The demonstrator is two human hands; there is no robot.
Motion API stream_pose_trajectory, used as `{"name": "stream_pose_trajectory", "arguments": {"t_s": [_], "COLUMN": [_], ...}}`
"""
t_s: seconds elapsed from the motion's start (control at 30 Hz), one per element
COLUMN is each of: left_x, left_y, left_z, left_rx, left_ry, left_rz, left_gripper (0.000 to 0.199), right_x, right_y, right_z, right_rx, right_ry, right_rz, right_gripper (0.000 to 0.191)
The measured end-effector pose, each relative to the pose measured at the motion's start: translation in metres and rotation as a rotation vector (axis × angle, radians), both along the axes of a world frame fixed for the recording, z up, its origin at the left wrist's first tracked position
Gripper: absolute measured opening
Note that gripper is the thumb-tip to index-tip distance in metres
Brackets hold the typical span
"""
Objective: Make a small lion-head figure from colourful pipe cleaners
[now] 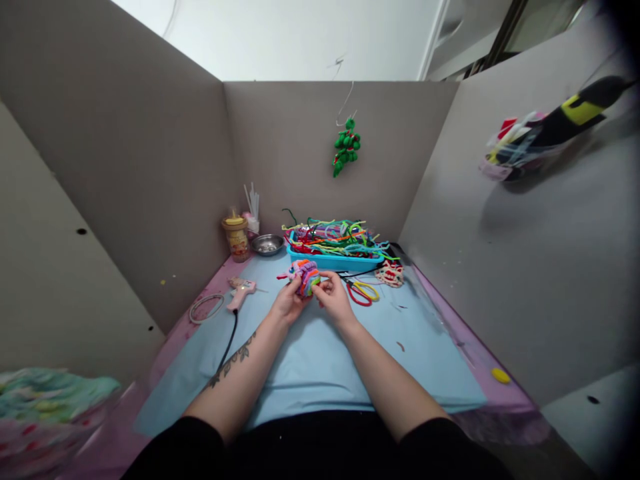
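Note:
A small bundle of fuzzy pipe cleaners (307, 272) in purple, orange, pink and green is held up over the middle of the table. My left hand (289, 304) is closed around its left and lower side. At its right edge, my right hand (334, 297) pinches the green part between thumb and fingers. Just right of my hands lie scissors (361, 294) with a red and a yellow handle. Behind the bundle stands a blue basket (340, 262) heaped with loose pipe cleaners (345, 237) of many colours.
A pink glue gun (243, 293) with a black cord lies left, near a coiled white cable (206, 309). A metal bowl (268, 245) and a lidded cup (236, 237) stand behind it. A red-and-cream piece (390, 273) lies right. Green pipe-cleaner work (346, 148) hangs on the back panel.

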State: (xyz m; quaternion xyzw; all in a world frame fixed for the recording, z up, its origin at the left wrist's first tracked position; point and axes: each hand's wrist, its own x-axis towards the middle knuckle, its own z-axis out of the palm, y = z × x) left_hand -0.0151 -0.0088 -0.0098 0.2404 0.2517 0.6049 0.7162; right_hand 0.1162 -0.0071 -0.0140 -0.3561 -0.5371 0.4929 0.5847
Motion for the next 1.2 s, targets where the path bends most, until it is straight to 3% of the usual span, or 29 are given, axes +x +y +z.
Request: {"name": "stream_pose_trajectory", "arguments": {"t_s": [0.67, 0.77, 1.0, 1.1, 1.2], "left_x": [0.0044, 0.0056, 0.0083, 0.0078, 0.0061], "left_y": [-0.0062, -0.0075, -0.009, -0.0093, -0.0085], "left_z": [0.0023, 0.0036, 0.0045, 0.0051, 0.0049], "left_rx": [0.056, 0.059, 0.075, 0.077, 0.078], "left_ry": [0.148, 0.163, 0.172, 0.171, 0.159], "left_rz": [0.029, 0.041, 0.06, 0.066, 0.044], "left_gripper": [0.042, 0.044, 0.047, 0.047, 0.043], "right_x": [-0.0018, -0.0032, -0.0081, -0.0088, -0.0073], "right_y": [-0.0013, -0.0022, -0.0022, -0.0024, -0.0044], "right_z": [-0.0013, -0.0025, -0.0052, -0.0057, -0.0041], "right_rx": [0.051, 0.097, 0.315, 0.368, 0.315], "right_ry": [-0.058, -0.14, -0.37, -0.396, -0.356], "right_rz": [-0.092, -0.167, -0.485, -0.476, -0.397], "right_gripper": [0.04, 0.039, 0.04, 0.037, 0.035]}}
